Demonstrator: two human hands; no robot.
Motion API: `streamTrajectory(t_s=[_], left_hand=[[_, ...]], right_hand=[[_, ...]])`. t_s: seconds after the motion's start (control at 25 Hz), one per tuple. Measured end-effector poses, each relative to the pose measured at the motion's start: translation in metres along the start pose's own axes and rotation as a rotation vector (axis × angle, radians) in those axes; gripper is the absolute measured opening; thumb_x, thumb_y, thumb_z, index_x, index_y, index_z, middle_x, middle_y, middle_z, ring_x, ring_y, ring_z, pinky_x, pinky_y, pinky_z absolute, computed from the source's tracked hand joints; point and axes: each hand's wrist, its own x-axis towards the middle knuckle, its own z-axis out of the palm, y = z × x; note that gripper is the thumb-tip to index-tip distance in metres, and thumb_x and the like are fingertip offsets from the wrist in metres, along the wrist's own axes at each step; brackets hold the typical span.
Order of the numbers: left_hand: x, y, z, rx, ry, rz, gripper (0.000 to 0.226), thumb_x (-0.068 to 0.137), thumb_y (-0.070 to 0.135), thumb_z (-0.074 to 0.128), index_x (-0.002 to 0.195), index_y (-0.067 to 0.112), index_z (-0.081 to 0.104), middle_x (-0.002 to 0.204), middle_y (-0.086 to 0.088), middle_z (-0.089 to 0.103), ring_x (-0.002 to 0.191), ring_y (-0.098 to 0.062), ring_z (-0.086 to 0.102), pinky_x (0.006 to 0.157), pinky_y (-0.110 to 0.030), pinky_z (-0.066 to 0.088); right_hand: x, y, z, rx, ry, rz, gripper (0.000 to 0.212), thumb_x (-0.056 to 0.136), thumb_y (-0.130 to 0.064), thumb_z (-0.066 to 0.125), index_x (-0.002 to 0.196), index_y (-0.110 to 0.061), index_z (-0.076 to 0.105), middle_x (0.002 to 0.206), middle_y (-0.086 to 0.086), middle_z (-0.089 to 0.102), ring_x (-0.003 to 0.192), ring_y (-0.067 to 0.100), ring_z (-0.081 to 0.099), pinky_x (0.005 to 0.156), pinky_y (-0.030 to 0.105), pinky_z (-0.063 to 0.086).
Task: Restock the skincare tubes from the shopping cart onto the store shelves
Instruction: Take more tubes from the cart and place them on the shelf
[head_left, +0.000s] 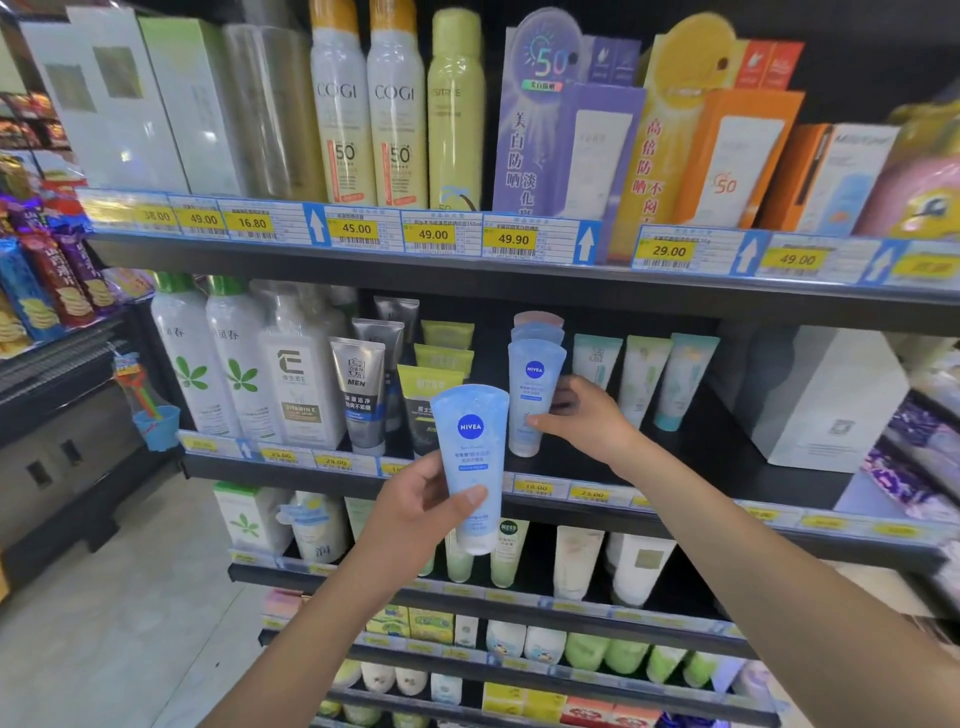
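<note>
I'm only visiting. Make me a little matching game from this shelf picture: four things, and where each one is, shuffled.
Things: 1 held Nivea tube; 2 shelved Nivea tube; 3 COGI spray cans; 4 silver MEN tube.
Places: A top shelf; B in the left hand; C gripped by the right hand; D right of the Vitamin E bottle.
Pairs: 1-B, 2-C, 3-A, 4-D.
</note>
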Motion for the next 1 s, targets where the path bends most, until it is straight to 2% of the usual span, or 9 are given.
streamTrajectory(t_s=[0.08,0.2,0.28,0.36,0.44,0.64,0.84,1.0], left_hand=[[0.009,0.006,0.009,0.021,-0.003,0.033,0.032,0.095,0.009,0.071,0.124,0.021,0.067,0.114,0.014,0.077,0.108,-0.007,0.072,0.086,-0.024,0.059],[0.026,0.012,0.024,0.035,0.003,0.085,0.033,0.095,0.010,0.071,0.124,0.025,0.064,0.115,0.018,0.075,0.109,-0.004,0.070,0.091,-0.025,0.058],[0.039,0.015,0.035,0.048,0.016,0.108,0.033,0.095,0.012,0.071,0.124,0.027,0.062,0.116,0.015,0.075,0.109,-0.002,0.070,0.091,-0.026,0.059],[0.052,0.014,0.045,0.099,0.036,0.131,0.037,0.096,0.014,0.072,0.129,0.026,0.060,0.122,0.013,0.072,0.112,-0.003,0.069,0.094,-0.031,0.060],[0.065,0.011,0.051,0.146,0.045,0.150,0.040,0.095,0.015,0.072,0.132,0.024,0.058,0.126,0.011,0.071,0.114,-0.004,0.068,0.097,-0.036,0.059],[0.088,-0.001,0.052,0.353,0.047,0.116,0.044,0.095,0.023,0.072,0.135,0.027,0.054,0.130,0.008,0.069,0.117,-0.010,0.067,0.096,-0.045,0.060],[0.090,-0.004,0.053,0.473,-0.013,0.027,0.048,0.095,0.028,0.072,0.139,0.026,0.051,0.137,0.005,0.065,0.122,-0.015,0.065,0.097,-0.047,0.060],[0.091,-0.004,0.050,0.540,0.004,0.030,0.046,0.096,0.032,0.070,0.138,0.026,0.052,0.137,0.005,0.065,0.117,-0.016,0.068,0.095,-0.046,0.060]], right_hand=[[-0.017,0.005,-0.014,-0.036,0.013,0.008,0.044,0.088,-0.033,0.078,0.127,-0.026,0.060,0.118,-0.010,0.066,0.105,0.005,0.064,0.089,0.029,0.055],[-0.062,0.019,-0.035,-0.204,0.042,-0.081,0.023,0.096,-0.041,0.066,0.118,-0.033,0.066,0.110,-0.018,0.067,0.100,-0.003,0.064,0.090,0.026,0.054],[-0.089,0.035,-0.040,-0.466,0.079,-0.133,0.025,0.098,-0.049,0.058,0.117,-0.035,0.066,0.107,-0.020,0.066,0.099,-0.002,0.062,0.089,0.029,0.053],[-0.106,0.055,-0.038,-0.768,0.155,-0.189,0.031,0.101,-0.054,0.048,0.119,-0.035,0.065,0.109,-0.019,0.065,0.103,0.005,0.060,0.096,0.033,0.046],[-0.115,0.075,-0.033,-0.907,0.253,-0.258,0.034,0.102,-0.054,0.042,0.118,-0.034,0.066,0.107,-0.018,0.066,0.104,0.010,0.059,0.100,0.034,0.038],[-0.118,0.096,-0.023,-0.954,0.435,-0.372,0.036,0.103,-0.051,0.038,0.116,-0.031,0.064,0.099,-0.014,0.061,0.094,0.016,0.056,0.093,0.036,0.039],[-0.117,0.102,-0.017,-0.956,0.544,-0.433,0.025,0.102,-0.043,0.048,0.111,-0.027,0.065,0.097,-0.011,0.060,0.089,0.018,0.054,0.090,0.036,0.039],[-0.112,0.104,-0.012,-0.953,0.592,-0.445,0.022,0.098,-0.039,0.054,0.107,-0.024,0.067,0.096,-0.007,0.061,0.089,0.019,0.054,0.090,0.037,0.039]])
